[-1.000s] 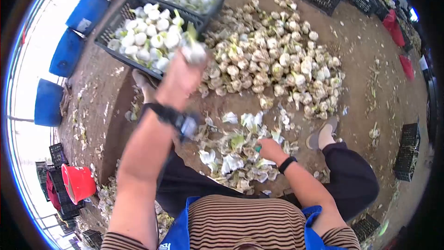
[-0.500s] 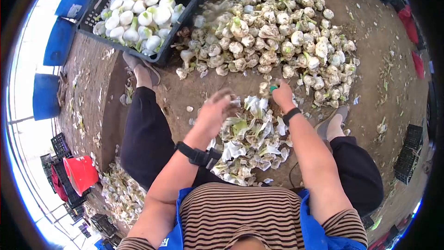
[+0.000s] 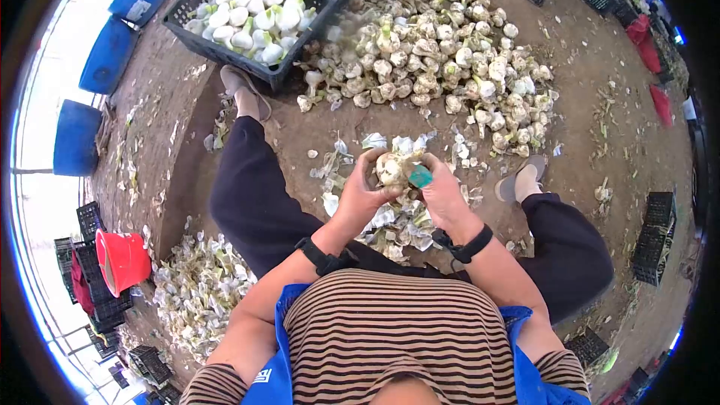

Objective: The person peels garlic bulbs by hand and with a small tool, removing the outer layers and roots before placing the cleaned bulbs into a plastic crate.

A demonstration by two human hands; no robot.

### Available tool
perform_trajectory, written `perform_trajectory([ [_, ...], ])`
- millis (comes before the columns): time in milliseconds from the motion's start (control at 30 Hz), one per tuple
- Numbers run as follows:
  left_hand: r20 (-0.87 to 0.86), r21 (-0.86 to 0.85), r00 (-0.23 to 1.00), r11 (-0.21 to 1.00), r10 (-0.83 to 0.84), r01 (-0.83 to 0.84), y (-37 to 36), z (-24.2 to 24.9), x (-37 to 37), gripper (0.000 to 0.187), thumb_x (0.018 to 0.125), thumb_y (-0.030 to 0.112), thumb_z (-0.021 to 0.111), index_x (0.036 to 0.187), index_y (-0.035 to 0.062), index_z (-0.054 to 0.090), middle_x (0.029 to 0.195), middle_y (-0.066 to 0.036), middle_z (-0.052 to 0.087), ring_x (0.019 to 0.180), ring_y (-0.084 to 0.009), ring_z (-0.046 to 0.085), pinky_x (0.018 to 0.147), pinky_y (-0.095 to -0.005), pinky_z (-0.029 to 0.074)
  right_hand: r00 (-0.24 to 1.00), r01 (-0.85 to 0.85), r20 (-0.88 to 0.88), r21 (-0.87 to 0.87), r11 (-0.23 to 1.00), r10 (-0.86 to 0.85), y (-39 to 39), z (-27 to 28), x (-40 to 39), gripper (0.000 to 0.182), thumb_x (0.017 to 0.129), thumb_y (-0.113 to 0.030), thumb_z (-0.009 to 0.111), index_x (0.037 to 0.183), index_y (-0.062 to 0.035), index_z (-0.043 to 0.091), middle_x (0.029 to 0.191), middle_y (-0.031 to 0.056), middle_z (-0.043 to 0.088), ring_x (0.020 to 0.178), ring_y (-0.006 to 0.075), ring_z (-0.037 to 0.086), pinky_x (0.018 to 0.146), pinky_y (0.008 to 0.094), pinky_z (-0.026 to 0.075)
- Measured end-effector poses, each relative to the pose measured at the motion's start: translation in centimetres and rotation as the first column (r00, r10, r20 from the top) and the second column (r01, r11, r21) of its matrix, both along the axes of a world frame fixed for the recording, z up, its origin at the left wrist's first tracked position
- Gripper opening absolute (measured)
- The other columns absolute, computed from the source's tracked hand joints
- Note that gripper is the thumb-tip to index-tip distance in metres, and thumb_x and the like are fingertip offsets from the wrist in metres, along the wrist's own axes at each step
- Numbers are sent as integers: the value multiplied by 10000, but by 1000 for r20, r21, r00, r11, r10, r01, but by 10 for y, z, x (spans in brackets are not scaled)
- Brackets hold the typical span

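A dirt-streaked garlic bulb (image 3: 390, 170) is between my two hands, above the floor in front of me. The fingers and thumb of my left hand (image 3: 365, 193) are wrapped round it from the left side. Close against its right side is my right hand (image 3: 444, 193), fingers curled. A small green object (image 3: 420, 175) shows at that hand's thumb and fingers; its exact kind is hidden. Below the hands lies a heap of peeled garlic skins (image 3: 401, 236), partly covered by my wrists.
A large pile of unpeeled garlic (image 3: 435, 56) lies ahead. At the far left stands a black crate (image 3: 300, 56) of cleaned white bulbs. Blue barrels (image 3: 77, 137) and a red bucket (image 3: 126, 261) are on the left. Empty black crates (image 3: 654, 238) stand at the right.
My left hand, previously apart and blurred, has come to the garlic bulb and closed round it. My right hand has moved left and toward me. The view has shifted a little.
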State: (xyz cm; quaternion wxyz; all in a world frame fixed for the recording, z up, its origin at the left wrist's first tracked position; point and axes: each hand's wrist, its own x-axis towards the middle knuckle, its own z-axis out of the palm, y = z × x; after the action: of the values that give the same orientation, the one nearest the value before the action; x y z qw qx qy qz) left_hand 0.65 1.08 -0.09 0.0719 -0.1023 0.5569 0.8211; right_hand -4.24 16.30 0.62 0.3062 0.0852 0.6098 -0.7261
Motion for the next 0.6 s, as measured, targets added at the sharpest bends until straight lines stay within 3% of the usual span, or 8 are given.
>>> perform_trajectory([
  [133,-2,67,999,997,38,-37,-2,14,13,704,702,-35,730,1285,15,338,1231,-85,463,1114,-167,493,904,-296,469,987,-9,-162,-40,999,2,-9,3,10,209,866,-147,624,1034,-30,581,878,2,607,724,52,543,567,207,432],
  [200,-25,14,999,999,30,-29,-5,14,17,698,704,-33,728,1281,15,338,1234,-91,462,1124,-174,495,910,-301,474,989,-14,-147,-20,1000,10,-10,12,10,191,866,-117,616,1025,-15,583,881,-2,605,704,49,534,575,205,434],
  [267,-18,-21,998,998,56,-57,-6,15,18,697,707,-30,727,1283,15,336,1234,-94,467,1142,-177,488,924,-312,466,967,-90,-222,172,981,128,-8,9,7,189,870,-82,590,1037,6,575,901,12,614,747,51,546,609,203,444],
  [300,-16,-17,998,998,59,-59,-8,12,17,697,707,-30,727,1283,15,336,1234,-94,467,1142,-177,488,924,-312,466,967,-93,-219,176,980,131,-9,6,7,189,870,-82,590,1037,6,575,901,12,614,747,51,546,609,203,444],
  [367,-27,111,998,992,65,-62,-12,4,15,712,702,-14,739,1286,14,332,1245,-93,467,1139,-176,491,929,-335,462,919,-55,-376,175,983,118,-11,2,6,169,870,-55,565,1025,13,573,879,19,613,748,52,534,614,211,441],
  [500,-23,122,999,992,44,-41,-20,8,12,624,780,67,692,1292,27,336,1247,-97,473,1117,-192,518,920,-358,464,937,-70,-335,106,992,102,-13,7,-3,165,859,-46,566,1011,17,570,854,15,609,733,63,529,626,229,443],
  [567,178,491,984,868,-14,-76,-26,13,10,459,890,214,571,1277,48,386,1227,-93,504,1083,-206,548,905,-370,468,723,-61,-614,399,915,316,-7,10,-9,154,840,-39,586,983,11,559,820,-1,589,733,75,524,664,242,448],
  [600,184,493,983,866,-12,-81,-26,10,8,459,890,214,571,1277,48,386,1227,-93,504,1083,-206,548,905,-370,468,726,-66,-609,401,914,319,-7,13,-9,154,840,-39,586,983,11,559,820,-1,589,733,75,524,664,242,448],
])
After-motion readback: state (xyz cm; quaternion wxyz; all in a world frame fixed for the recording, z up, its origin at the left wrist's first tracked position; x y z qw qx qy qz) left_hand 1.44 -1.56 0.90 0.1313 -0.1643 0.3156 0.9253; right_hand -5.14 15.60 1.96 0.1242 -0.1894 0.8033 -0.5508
